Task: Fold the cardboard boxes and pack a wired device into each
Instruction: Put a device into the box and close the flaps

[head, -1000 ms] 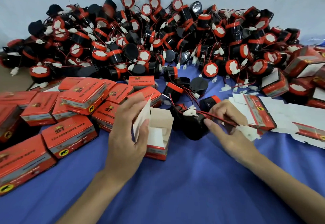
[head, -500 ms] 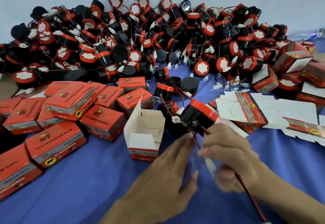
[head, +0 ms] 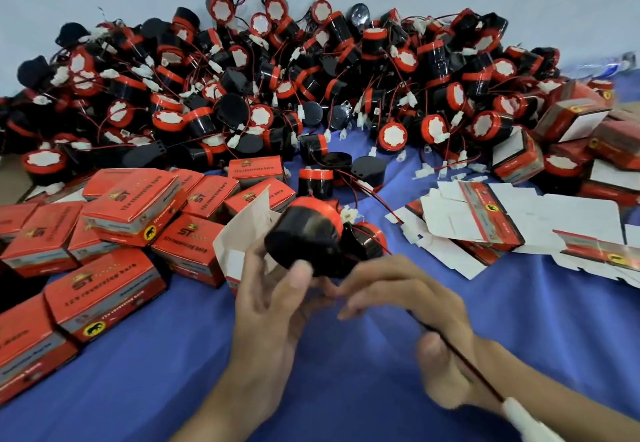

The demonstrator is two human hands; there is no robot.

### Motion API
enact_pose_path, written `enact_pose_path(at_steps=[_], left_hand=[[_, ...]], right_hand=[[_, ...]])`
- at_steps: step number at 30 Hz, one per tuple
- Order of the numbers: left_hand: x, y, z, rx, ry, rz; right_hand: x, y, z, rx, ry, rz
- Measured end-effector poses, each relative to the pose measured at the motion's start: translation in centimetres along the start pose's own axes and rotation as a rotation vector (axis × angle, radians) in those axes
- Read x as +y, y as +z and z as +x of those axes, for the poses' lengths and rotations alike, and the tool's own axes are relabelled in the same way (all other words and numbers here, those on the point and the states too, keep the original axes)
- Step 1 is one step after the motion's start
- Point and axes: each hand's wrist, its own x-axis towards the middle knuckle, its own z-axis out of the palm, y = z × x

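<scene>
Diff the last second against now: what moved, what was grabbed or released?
Left hand let go of the open box and now grips the device, which the right hand lifted off the cloth toward the camera. Right hand slid back along the wire, connector trailing by the wrist. Open box, packed boxes and device pile stayed put.

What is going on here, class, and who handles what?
A person is packing wired devices into boxes. The left hand holds a black-and-red device in front of an open box, not yet inside it. The right hand holds its wire, which ends in a white connector. Closed boxes lie on the left, flat cartons on the right, a heap of devices behind.
</scene>
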Motion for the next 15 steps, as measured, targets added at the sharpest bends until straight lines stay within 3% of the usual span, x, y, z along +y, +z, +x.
enact_pose_path(at_steps=[4,8,11,13,15], left_hand=[[0.3,-0.4,0.3,0.011,-0.032,-0.032],[0.7,-0.2,-0.1,0.015,-0.075,-0.014],[0.3,-0.3,-0.2,0.012,-0.094,-0.016],[0.5,-0.6,-0.3,-0.025,-0.103,-0.059],[0.7,-1.0,-0.3,-0.056,-0.122,-0.064]], right_hand=[[-0.4,0.7,0.7,0.087,0.062,0.014],[-1.0,-0.5,0.3,-0.138,0.042,-0.017],[-0.9,0.1,1.8,-0.261,0.217,0.232],[-0.9,1.0,1.7,0.041,0.308,0.49],[-1.0,1.1,1.4,0.348,0.38,0.443]])
